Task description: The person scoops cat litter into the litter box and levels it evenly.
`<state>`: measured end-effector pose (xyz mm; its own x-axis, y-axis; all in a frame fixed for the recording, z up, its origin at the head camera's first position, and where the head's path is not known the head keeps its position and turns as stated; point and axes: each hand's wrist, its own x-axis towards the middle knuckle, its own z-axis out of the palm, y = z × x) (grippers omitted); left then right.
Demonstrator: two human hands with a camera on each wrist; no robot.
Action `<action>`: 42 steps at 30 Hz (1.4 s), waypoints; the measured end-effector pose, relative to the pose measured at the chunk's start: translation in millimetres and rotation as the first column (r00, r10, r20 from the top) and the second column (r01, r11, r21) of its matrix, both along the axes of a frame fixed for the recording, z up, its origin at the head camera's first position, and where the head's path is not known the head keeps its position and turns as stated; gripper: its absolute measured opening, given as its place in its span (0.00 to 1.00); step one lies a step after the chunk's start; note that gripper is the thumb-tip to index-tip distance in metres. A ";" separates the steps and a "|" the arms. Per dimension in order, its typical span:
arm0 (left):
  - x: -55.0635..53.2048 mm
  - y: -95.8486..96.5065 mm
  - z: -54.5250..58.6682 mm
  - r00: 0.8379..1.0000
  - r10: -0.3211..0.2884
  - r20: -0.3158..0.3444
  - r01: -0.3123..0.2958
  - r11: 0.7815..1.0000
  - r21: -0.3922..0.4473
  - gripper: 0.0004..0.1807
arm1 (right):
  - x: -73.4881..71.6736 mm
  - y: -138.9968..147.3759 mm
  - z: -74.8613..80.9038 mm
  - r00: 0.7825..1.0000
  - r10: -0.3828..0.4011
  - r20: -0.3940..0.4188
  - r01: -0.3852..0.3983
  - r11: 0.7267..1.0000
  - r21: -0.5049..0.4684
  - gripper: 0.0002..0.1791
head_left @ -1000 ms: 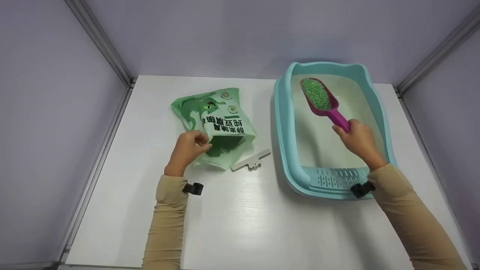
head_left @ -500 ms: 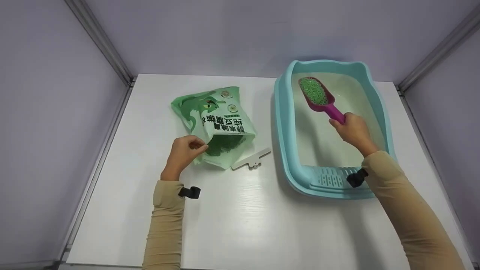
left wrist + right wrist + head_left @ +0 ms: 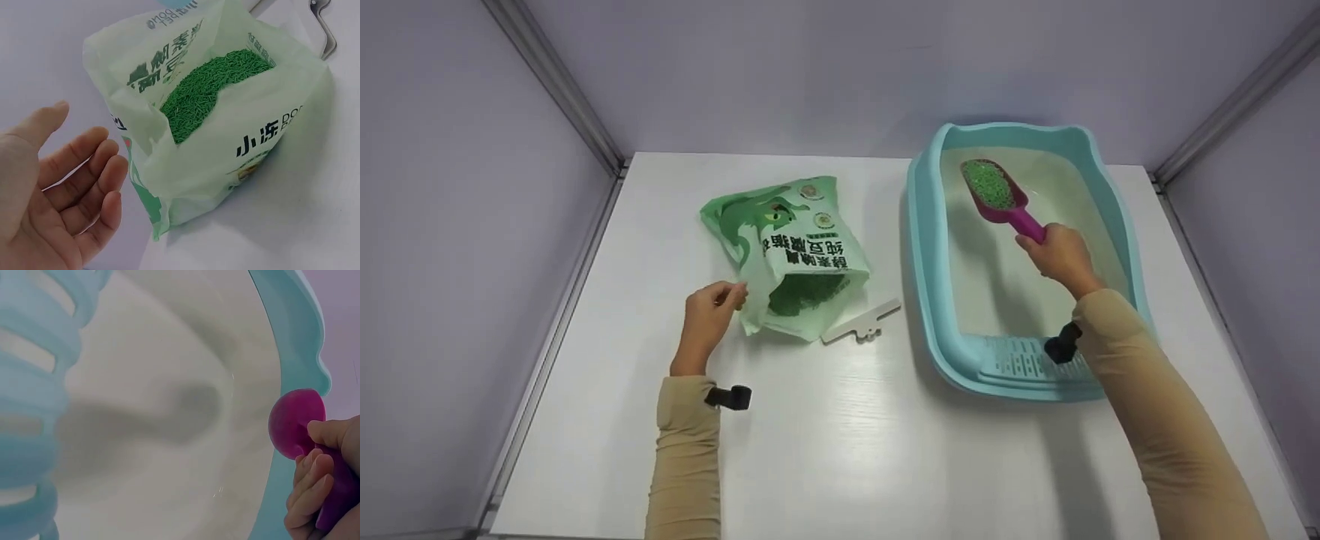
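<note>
— Right hand (image 3: 1063,255): what has it got?

— Scoop (image 3: 1018,213). Its fingers are curled round the handle, with the thumb tip up at the neck, behind the bowl.

— And the left hand (image 3: 707,319)?

— Loosely bent, thumb apart from the fingers, holding nothing. The left wrist view shows a gap between it and the bag (image 3: 795,217) just beside it.

— How would you expect the scoop to handle?

— Stiff, smooth and light in itself, I'd guess. The load is the touchy part: loose green pellets (image 3: 987,182) fill the bowl, so it should feel front-heavy and spill if it tips. I'd hold it as that hand does, on the handle near the neck.

— Where is it, and which way does it point?

— Over the tray (image 3: 924,247), raised above the floor of it. Its long axis slants: handle toward the person and rightward, bowl to the far left. Hollow side up.

— What about the bag?

— Soft and floppy, probably weighty low down where its pellets sit. Pinch the rim to steer the mouth; support the body to lift. It lies on the table (image 3: 825,450), left of the tray, mouth gaping toward the person, long axis running from far left to near right.

— Anything between?

— One clip (image 3: 862,321), by the mouth's corner; I can't tell if they touch.
</note>
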<state>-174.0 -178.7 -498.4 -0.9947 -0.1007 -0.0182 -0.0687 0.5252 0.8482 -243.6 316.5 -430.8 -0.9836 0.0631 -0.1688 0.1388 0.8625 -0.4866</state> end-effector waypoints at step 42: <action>7.5 -0.6 -8.7 0.941 -0.065 0.333 0.107 0.988 -0.108 0.16 | -39.8 -38.5 -8.2 0.984 0.078 0.161 -0.099 0.986 0.131 0.22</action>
<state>-166.5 -179.3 -507.0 -0.9407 -0.0370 -0.3372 -0.2816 0.6396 0.7153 -283.4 278.0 -439.0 -0.9489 0.0104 -0.3153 0.1233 0.9322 -0.3403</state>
